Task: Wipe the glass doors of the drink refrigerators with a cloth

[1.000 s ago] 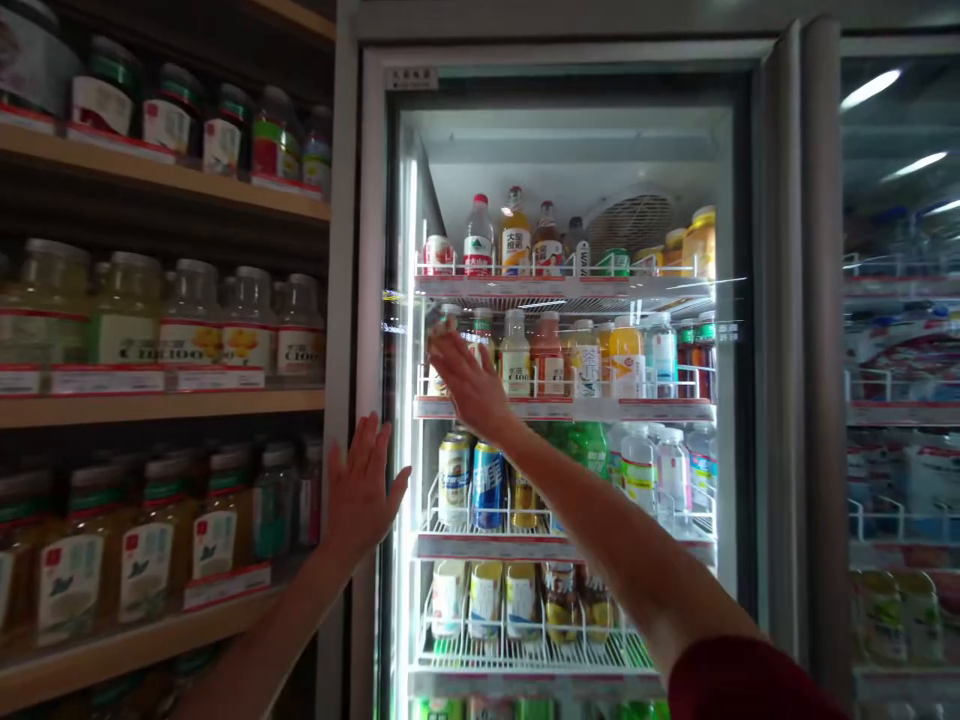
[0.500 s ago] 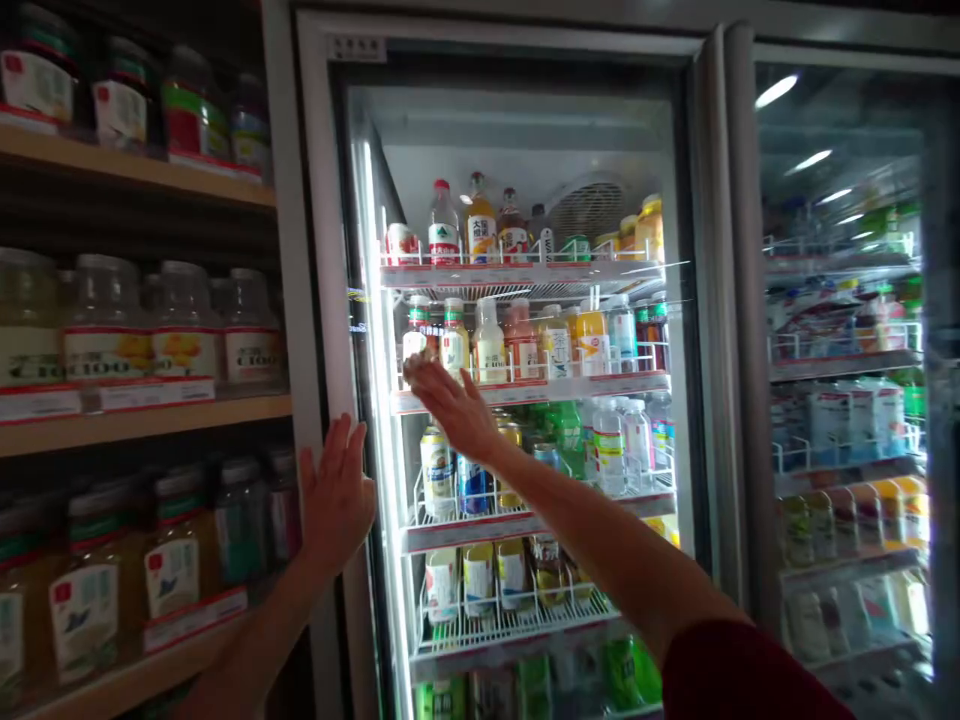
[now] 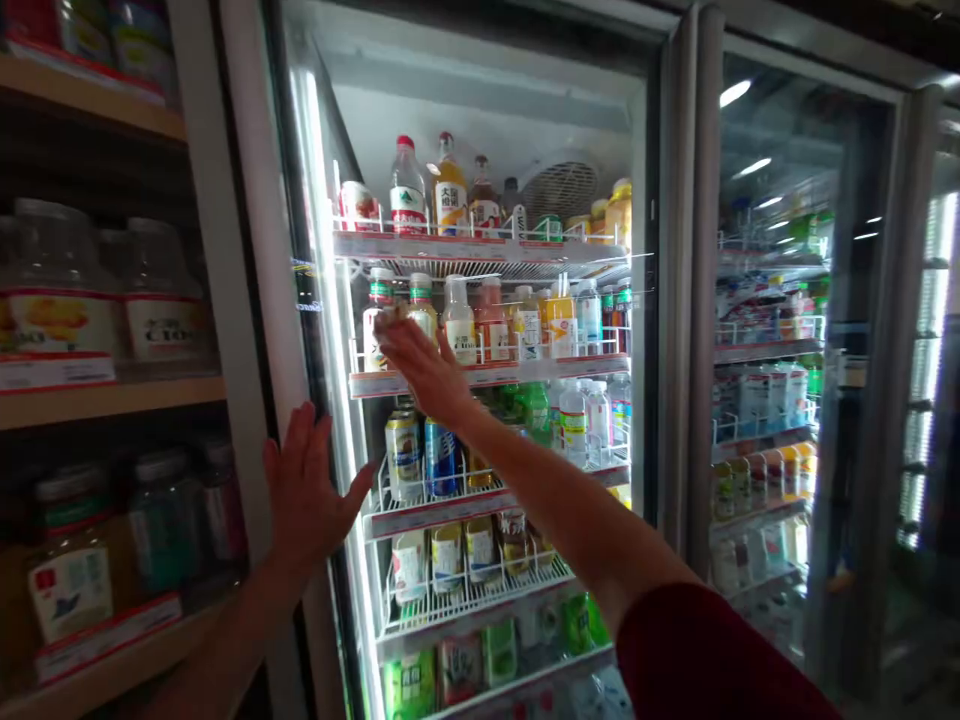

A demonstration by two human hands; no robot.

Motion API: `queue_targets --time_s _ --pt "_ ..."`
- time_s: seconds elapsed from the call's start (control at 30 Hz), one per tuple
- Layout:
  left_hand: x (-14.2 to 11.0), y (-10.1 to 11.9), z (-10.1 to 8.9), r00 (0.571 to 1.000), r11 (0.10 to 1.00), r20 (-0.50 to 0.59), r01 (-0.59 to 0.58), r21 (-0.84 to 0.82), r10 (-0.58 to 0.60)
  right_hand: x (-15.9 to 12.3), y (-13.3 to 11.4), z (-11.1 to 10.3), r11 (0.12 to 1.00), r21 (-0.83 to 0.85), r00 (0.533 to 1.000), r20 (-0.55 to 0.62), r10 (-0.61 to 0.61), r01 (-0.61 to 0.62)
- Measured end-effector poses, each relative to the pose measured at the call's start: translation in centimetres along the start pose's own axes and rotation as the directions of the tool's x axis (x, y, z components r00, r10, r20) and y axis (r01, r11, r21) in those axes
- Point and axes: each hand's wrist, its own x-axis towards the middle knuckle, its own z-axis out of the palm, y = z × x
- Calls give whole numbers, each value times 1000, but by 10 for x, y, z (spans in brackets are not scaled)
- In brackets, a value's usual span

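My right hand reaches up across the glass door of a lit drinks cooler, in front of the second shelf. Its fingers lie close together, pointing up and left. At the fingertips shows a small brownish, crumpled-looking patch, too blurred to name. Behind them stand green-capped bottles. Lower down on the left, my left hand is open with fingers and thumb spread, at the metal door frame. Whether its palm presses on the frame is hidden.
Wooden shelves with bottles and red-edged price labels stand close on the left. Inside the cooler are wire racks with cans and bottles. Another glass-doored cooler stands to the right.
The view has shifted right and tilted down somewhat. My left thumb has spread away from the fingers. My right hand stays by the same part of the second shelf.
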Motion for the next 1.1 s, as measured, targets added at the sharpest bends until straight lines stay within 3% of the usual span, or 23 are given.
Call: queue_targets --time_s 0.13,0.2,0.27,0.3,0.33,0.37,0.43,0.5,0.53,0.6,0.67,0.77,0.83,0.9,0.97,1.0,1.03,1.1 --pt "-8 -1 -5 1000 995 25 11 104 -14 -104 -58 25 965 31 964 41 -262 261" --pt "-8 0 -11 998 986 55 3 165 -12 -142 -63 30 926 50 927 16 -375 374" --pt "-4 4 -17 996 978 84 -6 207 -12 -147 -38 26 903 64 905 -15 -426 426" --pt "-1 7 -19 995 976 96 -6 220 -15 -136 -15 21 915 64 917 -31 -397 398" --pt "2 12 -20 995 974 100 -4 228 -20 -119 12 13 940 60 941 -50 -334 336" --pt "4 18 -20 995 972 99 -1 237 -23 -99 41 3 980 54 980 -63 -188 192" --pt "8 33 -17 995 968 95 -11 250 -13 -62 96 -17 994 63 986 -135 100 -92" --pt "11 49 -9 995 965 103 -39 259 13 -48 130 -32 979 86 964 -174 200 -187" --pt "11 58 -5 994 964 108 -53 261 25 -54 136 -35 982 94 968 -172 180 -166" --pt "11 75 6 991 964 126 -69 255 38 -92 127 -31 993 105 989 -137 60 -46" --pt "11 92 15 990 966 138 -67 251 33 -152 101 -19 988 121 991 -97 -89 100" --pt "12 114 24 988 966 152 -65 249 28 -233 69 -5 938 135 947 -47 -317 321" --pt "15 126 26 983 967 178 -92 238 50 -251 76 -5 901 138 911 -47 -410 412" --pt "18 134 26 978 965 195 -118 235 72 -233 111 -15 930 130 939 -75 -337 344" --pt "22 138 26 981 959 181 -118 256 73 -188 161 -31 989 121 988 -140 -72 90" --pt "24 138 26 982 956 174 -116 269 70 -163 186 -40 989 131 980 -179 91 -68" --pt "25 138 26 984 953 165 -116 278 72 -138 208 -48 965 149 942 -231 244 -214" --pt "28 136 27 984 948 161 -126 291 81 -103 235 -59 913 177 867 -290 405 -367"
